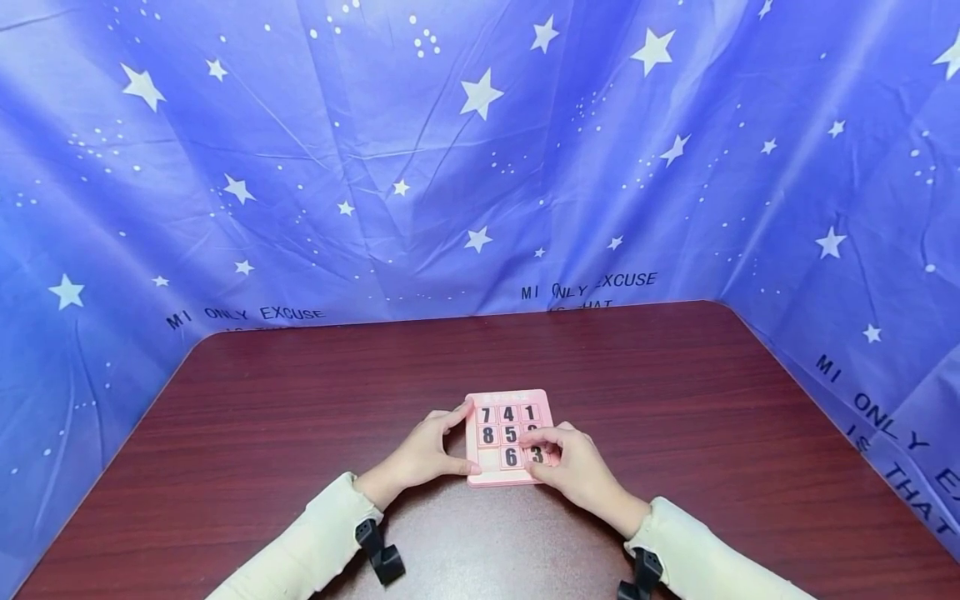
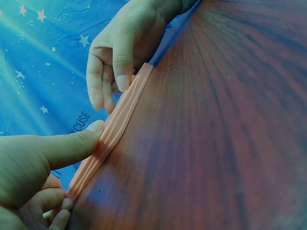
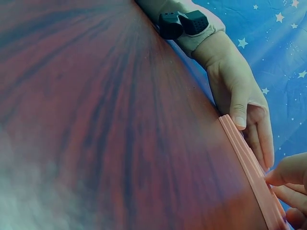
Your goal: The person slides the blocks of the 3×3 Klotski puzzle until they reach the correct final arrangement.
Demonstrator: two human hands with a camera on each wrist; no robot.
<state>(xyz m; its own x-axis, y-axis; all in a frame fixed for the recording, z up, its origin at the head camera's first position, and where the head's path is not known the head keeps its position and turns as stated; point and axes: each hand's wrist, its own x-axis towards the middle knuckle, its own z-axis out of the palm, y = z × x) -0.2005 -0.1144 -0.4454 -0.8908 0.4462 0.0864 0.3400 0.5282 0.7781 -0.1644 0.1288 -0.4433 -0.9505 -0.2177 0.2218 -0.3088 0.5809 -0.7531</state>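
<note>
The pink number slide puzzle (image 1: pixel 498 479) lies flat on the wood-grain table (image 1: pixel 300 400), between both hands. The left hand (image 1: pixel 423 450) grasps its left edge; this hold should be firm, without squeezing the frame. The right hand (image 1: pixel 581 467) seems released, its fingers rather straight over the right column (one number there is partly covered). The vacant slot (image 1: pixel 489 459) is at lower left, so, in my judgement, tile 6 (image 1: pixel 512 457) can slide left, or tile 8 (image 1: pixel 488 436) down. Better to push sideways with light fingertip, because pressing down may jam the tile.
</note>
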